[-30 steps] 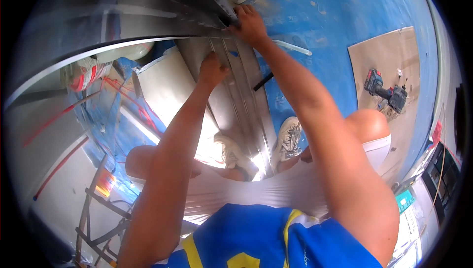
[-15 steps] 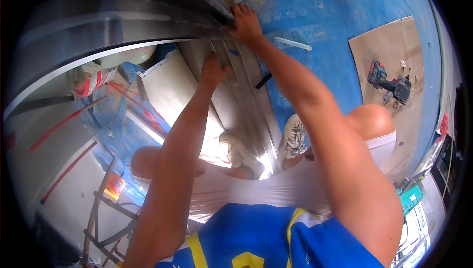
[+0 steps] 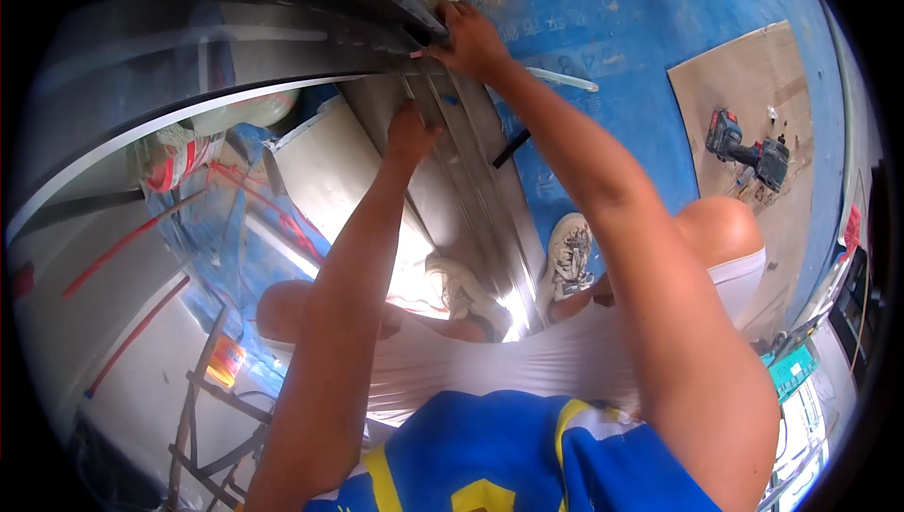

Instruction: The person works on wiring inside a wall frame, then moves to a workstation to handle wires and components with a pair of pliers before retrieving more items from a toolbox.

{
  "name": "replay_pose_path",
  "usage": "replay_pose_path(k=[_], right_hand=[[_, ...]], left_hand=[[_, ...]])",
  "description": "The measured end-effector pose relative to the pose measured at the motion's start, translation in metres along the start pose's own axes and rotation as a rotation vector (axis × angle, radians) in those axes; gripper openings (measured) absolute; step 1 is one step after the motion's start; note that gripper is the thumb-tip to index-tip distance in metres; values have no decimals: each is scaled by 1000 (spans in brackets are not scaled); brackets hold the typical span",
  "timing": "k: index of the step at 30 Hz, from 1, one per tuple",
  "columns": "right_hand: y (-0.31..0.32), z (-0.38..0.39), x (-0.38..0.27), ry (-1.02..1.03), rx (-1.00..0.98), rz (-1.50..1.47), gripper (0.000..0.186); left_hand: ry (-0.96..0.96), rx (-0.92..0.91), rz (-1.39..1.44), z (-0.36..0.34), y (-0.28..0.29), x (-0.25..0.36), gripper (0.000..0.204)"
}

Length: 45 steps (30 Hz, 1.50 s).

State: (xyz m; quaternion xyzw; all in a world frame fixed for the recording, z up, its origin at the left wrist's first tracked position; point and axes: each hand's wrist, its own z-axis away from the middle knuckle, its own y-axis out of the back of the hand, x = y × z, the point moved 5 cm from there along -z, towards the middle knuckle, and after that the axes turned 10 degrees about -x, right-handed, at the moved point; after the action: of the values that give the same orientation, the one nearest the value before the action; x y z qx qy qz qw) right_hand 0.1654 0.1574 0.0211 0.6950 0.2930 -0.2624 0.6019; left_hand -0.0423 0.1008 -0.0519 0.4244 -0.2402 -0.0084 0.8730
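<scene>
My right hand (image 3: 471, 41) reaches up to the lower edge of the dark metal panel (image 3: 282, 27) at the top, its fingers curled onto that edge near a dark opening. Lower and to its left, my left hand (image 3: 411, 133) has its fingers bent against a long grooved metal strip (image 3: 471, 192); whatever they hold is hidden. The strip runs down between my two shoes (image 3: 570, 258). A short black bar (image 3: 511, 147) and a pale slim strip (image 3: 562, 78) lie just right of the grooved strip.
Blue sheeting (image 3: 556, 3) covers the floor. At right a cordless drill (image 3: 749, 149) lies on cardboard (image 3: 716, 88). A teal case (image 3: 793, 366) is at lower right. Left are a pale board (image 3: 315, 163), wrapped items (image 3: 184, 154), red strips (image 3: 132, 248) and a metal frame (image 3: 202, 418).
My right hand has shifted slightly up and left along the panel's edge, its thumb side turning outward. My left hand stays about where it was; the whole view has shifted slightly.
</scene>
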Motion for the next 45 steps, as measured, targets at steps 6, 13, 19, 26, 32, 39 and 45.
replay_pose_path(k=[6,13,19,26,32,39,45], right_hand=[[7,-6,1,29,55,34,66],[14,1,-16,-21,72,36,66],[25,-6,-20,-40,-3,22,66],[19,10,-37,-83,182,-87,58],[9,4,-28,-148,215,-227,48],[16,0,-28,-194,90,-440,46],[21,-5,-21,-131,61,-290,53]], left_hand=[[-43,9,78,0,0,8,57],[-13,-5,61,2,5,8,51],[-11,29,60,5,4,11,51],[-16,12,-16,0,-3,5,57],[-77,56,42,-1,-5,4,57],[-27,26,104,3,4,3,56],[-11,41,96,3,2,7,53]])
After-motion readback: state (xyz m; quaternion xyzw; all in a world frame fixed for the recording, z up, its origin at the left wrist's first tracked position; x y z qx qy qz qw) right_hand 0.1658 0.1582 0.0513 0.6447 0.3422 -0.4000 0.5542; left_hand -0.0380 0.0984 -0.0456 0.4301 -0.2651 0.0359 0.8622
